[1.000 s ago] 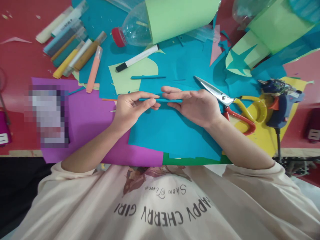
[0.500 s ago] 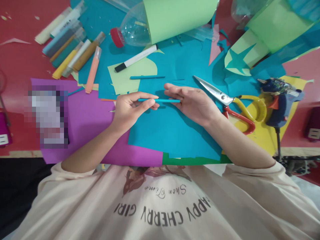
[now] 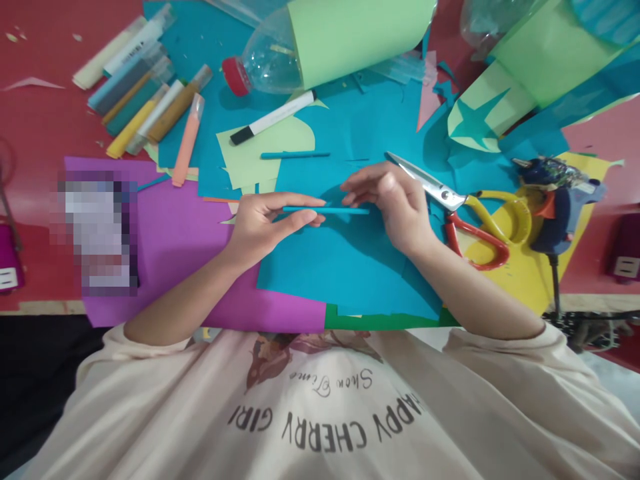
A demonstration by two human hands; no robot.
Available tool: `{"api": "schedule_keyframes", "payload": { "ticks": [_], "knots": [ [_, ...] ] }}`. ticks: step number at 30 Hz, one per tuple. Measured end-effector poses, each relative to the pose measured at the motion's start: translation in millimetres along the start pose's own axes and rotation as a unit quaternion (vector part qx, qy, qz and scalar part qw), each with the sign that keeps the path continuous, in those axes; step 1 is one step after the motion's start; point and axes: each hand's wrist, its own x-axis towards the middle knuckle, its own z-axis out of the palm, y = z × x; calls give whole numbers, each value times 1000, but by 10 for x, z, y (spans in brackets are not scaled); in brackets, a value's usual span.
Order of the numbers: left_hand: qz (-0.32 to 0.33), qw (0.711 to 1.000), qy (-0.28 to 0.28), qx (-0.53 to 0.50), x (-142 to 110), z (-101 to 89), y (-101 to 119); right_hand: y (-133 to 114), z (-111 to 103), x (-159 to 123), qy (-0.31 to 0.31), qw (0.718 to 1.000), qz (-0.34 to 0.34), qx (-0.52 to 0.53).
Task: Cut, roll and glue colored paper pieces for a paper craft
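Between the thumb and fingers of my left hand point(image 3: 265, 223) is a thin blue paper stick point(image 3: 345, 211), held level and pointing right. My right hand point(image 3: 395, 203) hovers by the stick's free end, fingers loosely curved and apart, holding nothing. Below both hands lies a blue paper sheet point(image 3: 345, 267). Another blue paper stick point(image 3: 295, 155) rests just beyond them, near a pale green paper piece point(image 3: 270, 143) with a black-and-white marker point(image 3: 273, 118) across it.
Scissors point(image 3: 450, 200) lie open right of my right hand, beside a glue gun point(image 3: 555, 213) on yellow paper. A plastic bottle point(image 3: 270, 57) wrapped in green paper lies at the back. Several markers point(image 3: 140, 93) are at back left; a blurred-out object point(image 3: 103, 233) sits on purple paper point(image 3: 185, 240).
My right hand has turned and drawn off the stick's right end, its fingers now curved. My left hand, with the stick, has shifted slightly right and nearer my body.
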Motion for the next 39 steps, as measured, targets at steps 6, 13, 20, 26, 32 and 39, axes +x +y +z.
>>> {"api": "schedule_keyframes", "payload": {
  "ticks": [6, 13, 20, 26, 32, 39],
  "knots": [
    [20, 999, -36, 20, -20, -1, -20, -27, 51, -78, -68, 987, -88, -119],
    [33, 998, -18, 51, 10, 11, -2, -2, 43, -73, -52, 987, -78, -133],
    [32, 998, 18, 46, 33, 21, 17, 0, 21, -32, 8, 992, -45, -117],
    [46, 996, 61, 44, 90, -20, 2, 33, 27, -12, 27, 998, -34, -52],
    [50, 991, 88, 88, 132, -57, -16, 80, 10, -8, 40, 999, -20, -28],
    [85, 986, 97, 110, 190, -116, -45, 82, 6, 8, 40, 999, -13, -33]
  ]
}}
